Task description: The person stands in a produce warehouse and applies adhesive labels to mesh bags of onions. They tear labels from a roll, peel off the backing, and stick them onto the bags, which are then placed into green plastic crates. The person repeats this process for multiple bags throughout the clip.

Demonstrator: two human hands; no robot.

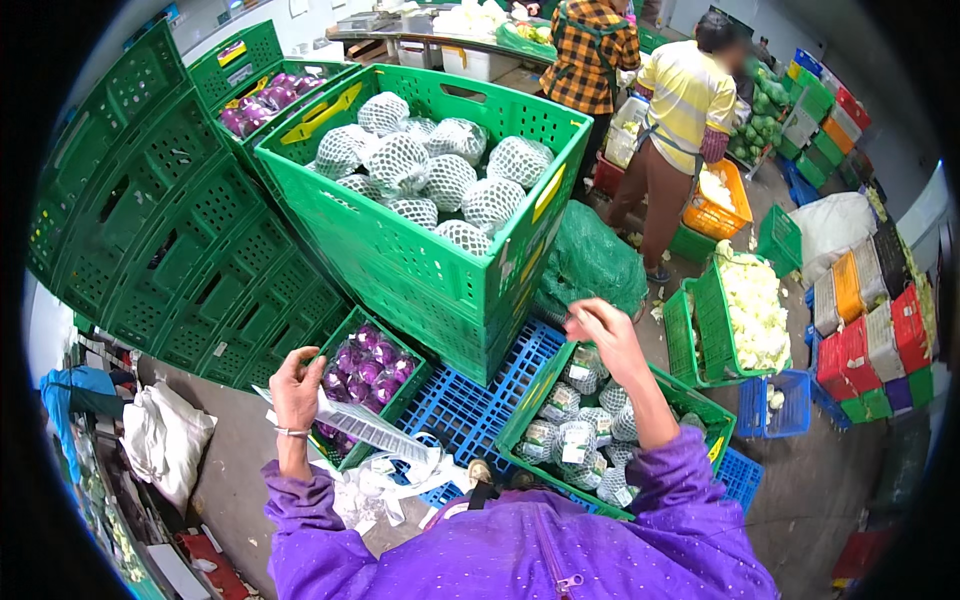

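Note:
My left hand (296, 388) is closed, its thumb and fingers pinching a strip of white labels (375, 432) that hangs down in front of me. My right hand (606, 338) hovers above a green crate (533, 402) at the lower right. Its fingers are drawn together; whether a small label is between them I cannot make out. Inside that crate lie round vegetables in white foam nets (577, 442), several bearing labels. Ahead, on top of a stack, a taller green crate (385, 245) holds similar netted vegetables (397, 163), with no labels that I can see.
A green crate of purple round vegetables (370, 372) stands left of the blue pallet (470, 395). Stacked green crates (150, 220) rise at the left. Crumpled white backing paper (370, 495) lies by my feet. Two people work beyond a green net sack (595, 260); a crate of cauliflower (750, 315) is right.

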